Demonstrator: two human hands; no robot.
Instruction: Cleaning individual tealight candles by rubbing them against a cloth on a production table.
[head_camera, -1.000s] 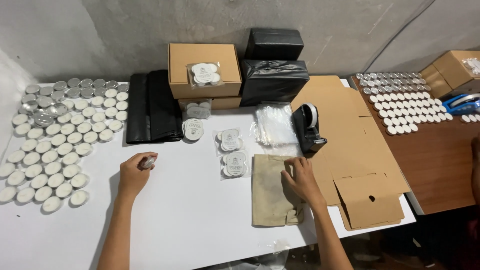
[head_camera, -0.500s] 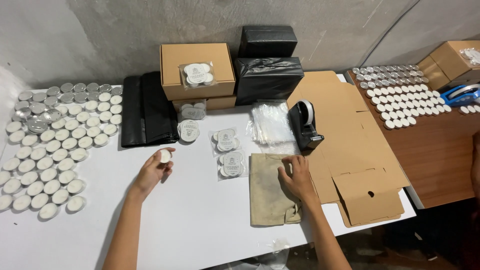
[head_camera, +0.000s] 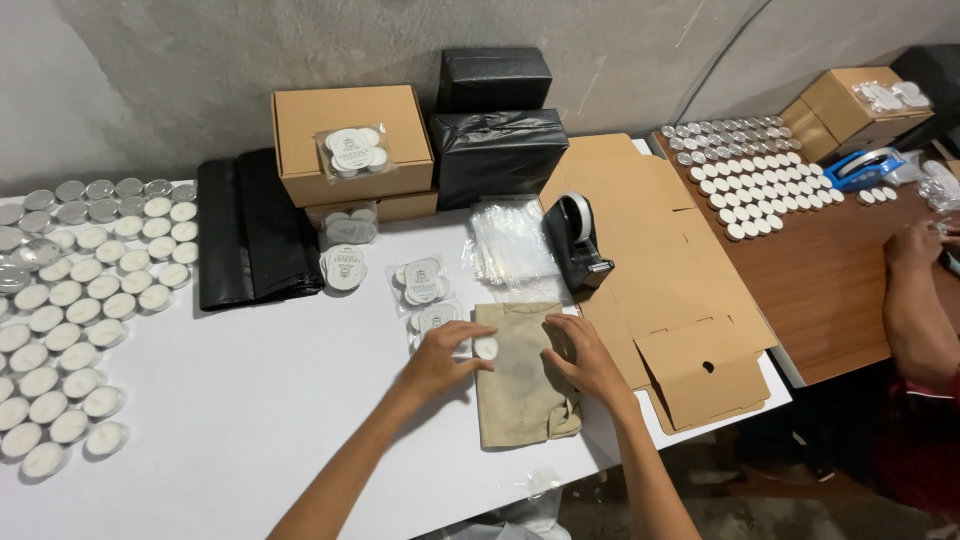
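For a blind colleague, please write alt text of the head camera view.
A person's left hand sets a small white tealight on a beige cloth, which the right hand touches. Around them on the white table lie rows of tealights, cardboard boxes and a tape dispenser.

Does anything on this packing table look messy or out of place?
Mostly tidy. The beige cloth under both hands is rumpled at its lower end and reaches the edge of the white table. The flattened cardboard sheets lie askew, bridging the white table and the wooden one. The left hand holds a white tealight; the right hand rests on the cloth.
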